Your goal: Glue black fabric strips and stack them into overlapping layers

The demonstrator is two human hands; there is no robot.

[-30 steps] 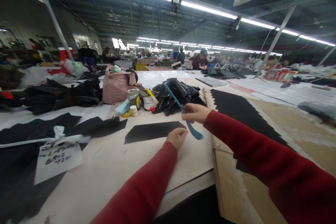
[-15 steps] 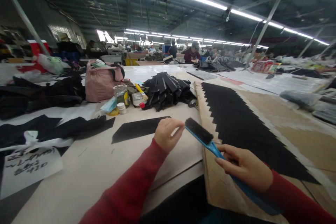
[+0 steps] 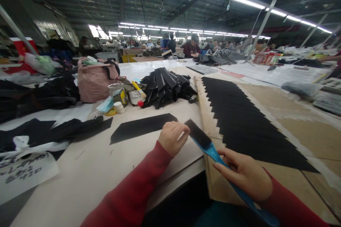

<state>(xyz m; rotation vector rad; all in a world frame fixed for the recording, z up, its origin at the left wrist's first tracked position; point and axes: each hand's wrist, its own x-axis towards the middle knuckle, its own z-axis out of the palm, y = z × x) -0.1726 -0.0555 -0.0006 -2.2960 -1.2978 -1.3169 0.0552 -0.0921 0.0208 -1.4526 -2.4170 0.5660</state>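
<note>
Head view. Right hand (image 3: 243, 175): fingers closed around the handle of a long blue plastic brush with dark bristles (image 3: 213, 152), held across the left edge of a flat brown board (image 3: 221, 184). Left hand (image 3: 173, 138): narrow, thumb and forefinger tips together at the bristle end; cannot tell whether anything is pinched. Row of overlapping black fabric-like pieces (image 3: 253, 127) lies along the board.

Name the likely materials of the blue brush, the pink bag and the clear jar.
Brush handle: probably plastic, smooth with glossy highlights.
Bristles: dark, fuzzy-edged fibre, natural or synthetic unclear.
Pink bag: likely fabric, matte, softly creased.
Clear jar: shiny and see-through, so glass or plastic.
</note>
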